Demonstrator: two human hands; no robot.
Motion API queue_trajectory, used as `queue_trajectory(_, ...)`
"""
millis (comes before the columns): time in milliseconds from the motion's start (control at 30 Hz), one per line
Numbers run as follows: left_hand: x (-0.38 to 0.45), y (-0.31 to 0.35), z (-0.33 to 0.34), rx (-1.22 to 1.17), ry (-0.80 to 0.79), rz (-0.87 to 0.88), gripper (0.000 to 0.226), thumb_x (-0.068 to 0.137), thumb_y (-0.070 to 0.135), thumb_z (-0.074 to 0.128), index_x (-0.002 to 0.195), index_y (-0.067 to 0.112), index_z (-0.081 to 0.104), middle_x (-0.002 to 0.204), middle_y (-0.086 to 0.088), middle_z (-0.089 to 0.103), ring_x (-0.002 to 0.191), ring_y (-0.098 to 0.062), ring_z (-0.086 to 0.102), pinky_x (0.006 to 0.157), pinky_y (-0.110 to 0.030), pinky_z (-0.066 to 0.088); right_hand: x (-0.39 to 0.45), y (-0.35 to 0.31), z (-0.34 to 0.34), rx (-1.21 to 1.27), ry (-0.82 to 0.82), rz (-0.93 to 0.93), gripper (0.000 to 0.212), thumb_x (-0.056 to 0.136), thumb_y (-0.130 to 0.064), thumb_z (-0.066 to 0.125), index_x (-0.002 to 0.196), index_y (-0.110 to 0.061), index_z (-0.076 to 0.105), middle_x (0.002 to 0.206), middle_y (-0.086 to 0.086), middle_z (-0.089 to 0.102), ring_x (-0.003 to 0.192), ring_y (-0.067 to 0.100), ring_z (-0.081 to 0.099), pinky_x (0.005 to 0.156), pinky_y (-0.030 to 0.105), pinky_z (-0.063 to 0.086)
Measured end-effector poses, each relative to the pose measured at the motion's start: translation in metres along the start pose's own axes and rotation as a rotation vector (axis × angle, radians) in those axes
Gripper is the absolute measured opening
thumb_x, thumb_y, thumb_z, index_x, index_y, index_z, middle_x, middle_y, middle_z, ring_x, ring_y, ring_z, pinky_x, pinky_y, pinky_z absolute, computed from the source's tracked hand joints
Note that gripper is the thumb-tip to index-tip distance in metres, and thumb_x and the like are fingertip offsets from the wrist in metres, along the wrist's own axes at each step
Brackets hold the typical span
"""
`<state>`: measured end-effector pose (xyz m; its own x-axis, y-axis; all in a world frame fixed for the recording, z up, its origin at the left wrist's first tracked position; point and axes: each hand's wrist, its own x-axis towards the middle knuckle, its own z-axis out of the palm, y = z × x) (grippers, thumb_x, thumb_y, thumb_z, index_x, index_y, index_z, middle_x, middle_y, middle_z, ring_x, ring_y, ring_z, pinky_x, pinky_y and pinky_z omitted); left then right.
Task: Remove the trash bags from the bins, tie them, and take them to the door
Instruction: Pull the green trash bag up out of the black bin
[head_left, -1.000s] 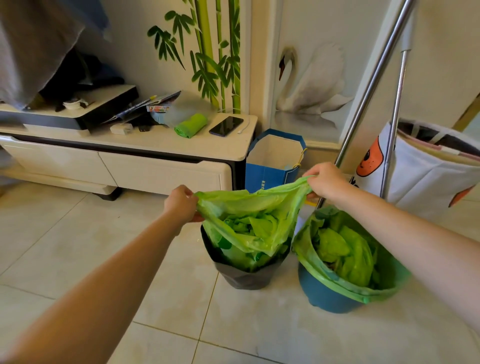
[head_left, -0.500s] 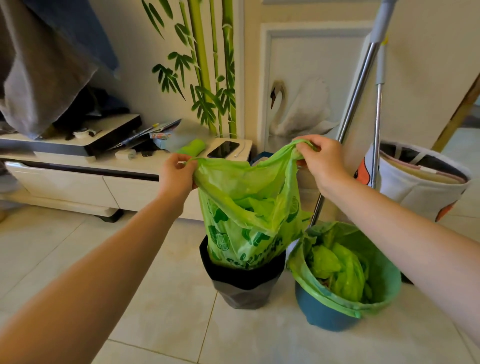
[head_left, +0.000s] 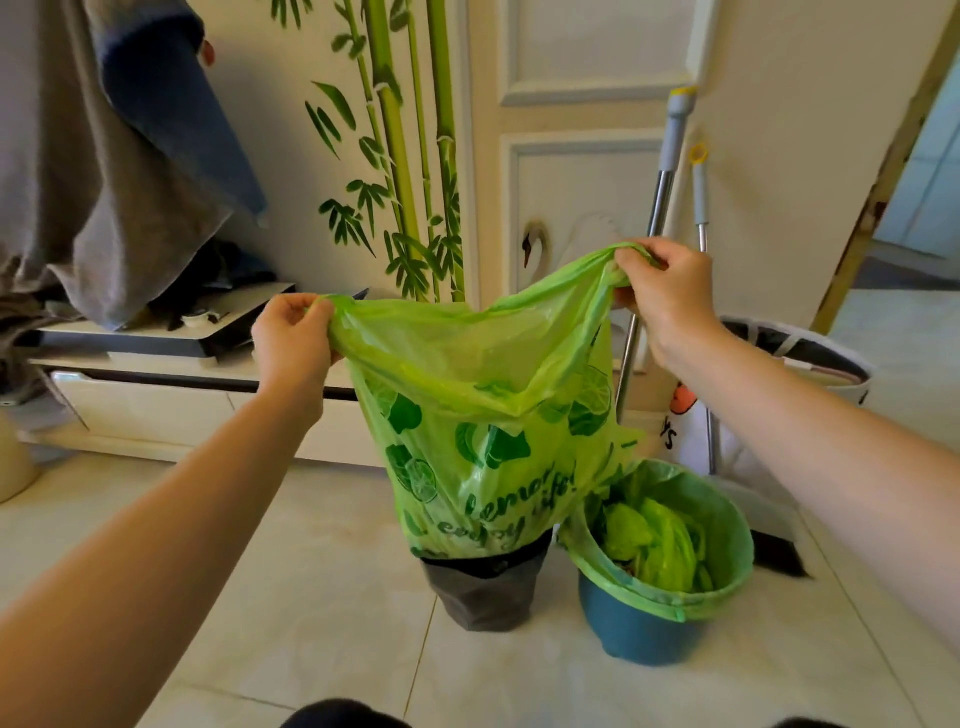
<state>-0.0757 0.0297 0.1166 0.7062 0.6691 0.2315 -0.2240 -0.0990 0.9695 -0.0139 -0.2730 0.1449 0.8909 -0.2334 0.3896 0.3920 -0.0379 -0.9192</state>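
A green printed trash bag (head_left: 483, 431) hangs stretched between my hands, most of it lifted out of the dark grey bin (head_left: 485, 592), its bottom still inside the rim. My left hand (head_left: 293, 340) grips the bag's left top edge. My right hand (head_left: 667, 293) grips the right top edge, held higher. To the right stands a blue bin (head_left: 631, 631) lined with a second green bag (head_left: 727, 540) that holds crumpled green plastic.
A low white cabinet (head_left: 156, 410) runs along the wall at the left, with grey and blue cloth (head_left: 114, 171) hanging above it. Mop handles (head_left: 657, 223) lean on the white door (head_left: 582, 171). A white fabric basket (head_left: 810, 374) stands behind the blue bin. Tiled floor lies in front.
Both hands have risen and pulled the green bag higher out of the grey bin. The bag's printed side now hangs in full view.
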Motion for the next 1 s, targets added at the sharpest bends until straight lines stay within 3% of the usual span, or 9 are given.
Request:
queue_trajectory(167, -0.018, 0.018, -0.014, -0.006, -0.040, -0.018, 0.007, 0.090, 0.015, 0.055, 0.091, 0.018, 0.062, 0.082, -0.001, 0.062, 0.071, -0.011, 0.062, 0.055, -0.020, 0.054, -0.019, -0.025, -0.017, 0.015, -0.005, 0.014, 0.021, 0.084, -0.007, 0.060, 0.066, -0.017, 0.065, 0.064, 0.005, 0.059, 0.057, 0.015, 0.058, 0.052, 0.023, 0.052)
queue_trajectory(300, -0.028, 0.011, -0.023, 0.038, -0.085, -0.063, 0.006, 0.086, 0.012, 0.058, 0.084, 0.015, 0.063, 0.075, -0.004, 0.061, 0.064, -0.015, 0.060, 0.057, -0.024, 0.055, -0.034, -0.019, -0.026, -0.070, 0.020, 0.061, 0.014, 0.075, -0.011, 0.061, 0.061, -0.011, 0.062, 0.066, 0.015, 0.055, 0.062, 0.023, 0.055, 0.059, 0.034, 0.051)
queue_trajectory(433, -0.037, -0.021, -0.031, 0.131, -0.120, -0.185, 0.006, 0.087, 0.013, 0.061, 0.081, 0.012, 0.062, 0.072, -0.006, 0.059, 0.059, -0.016, 0.056, 0.063, -0.029, 0.056, -0.055, 0.009, -0.029, -0.292, -0.040, 0.138, 0.013, 0.073, -0.017, 0.060, 0.074, -0.006, 0.067, 0.067, 0.013, 0.048, 0.061, 0.022, 0.046, 0.059, 0.032, 0.039)
queue_trajectory(633, -0.051, -0.094, -0.052, 0.256, -0.183, -0.367, 0.015, 0.086, 0.007, 0.063, 0.072, 0.010, 0.059, 0.065, -0.011, 0.055, 0.052, -0.019, 0.048, 0.051, -0.028, 0.047, -0.097, 0.071, -0.026, -0.496, -0.224, 0.350, 0.031, 0.082, -0.012, 0.056, 0.093, 0.016, 0.062, 0.055, 0.011, 0.044, 0.044, 0.021, 0.042, 0.044, 0.024, 0.036)
queue_trajectory(733, -0.056, -0.127, -0.066, 0.314, -0.198, -0.412, 0.017, 0.085, 0.005, 0.064, 0.069, 0.009, 0.059, 0.061, -0.010, 0.055, 0.049, -0.018, 0.050, 0.047, -0.024, 0.049, -0.110, 0.101, -0.022, -0.573, -0.304, 0.440, 0.032, 0.086, -0.013, 0.054, 0.098, 0.015, 0.061, 0.058, 0.012, 0.050, 0.039, 0.016, 0.048, 0.040, 0.020, 0.040)
queue_trajectory(900, -0.058, -0.173, -0.087, 0.389, -0.225, -0.517, 0.015, 0.089, 0.002, 0.061, 0.075, 0.005, 0.057, 0.062, -0.015, 0.056, 0.038, -0.017, 0.055, 0.037, -0.017, 0.047, -0.125, 0.142, -0.013, -0.591, -0.406, 0.650, 0.022, 0.090, -0.009, 0.051, 0.106, 0.003, 0.058, 0.073, 0.013, 0.061, 0.046, 0.019, 0.065, 0.042, 0.027, 0.054)
queue_trajectory(1000, -0.053, -0.193, -0.096, 0.386, -0.195, -0.611, 0.013, 0.091, -0.002, 0.054, 0.080, 0.003, 0.053, 0.068, -0.018, 0.055, 0.030, -0.011, 0.056, 0.035, -0.017, 0.048, -0.130, 0.163, -0.007, -0.604, -0.441, 0.747, 0.035, 0.091, -0.004, 0.049, 0.124, 0.005, 0.049, 0.096, 0.022, 0.064, 0.052, 0.024, 0.069, 0.040, 0.027, 0.054)
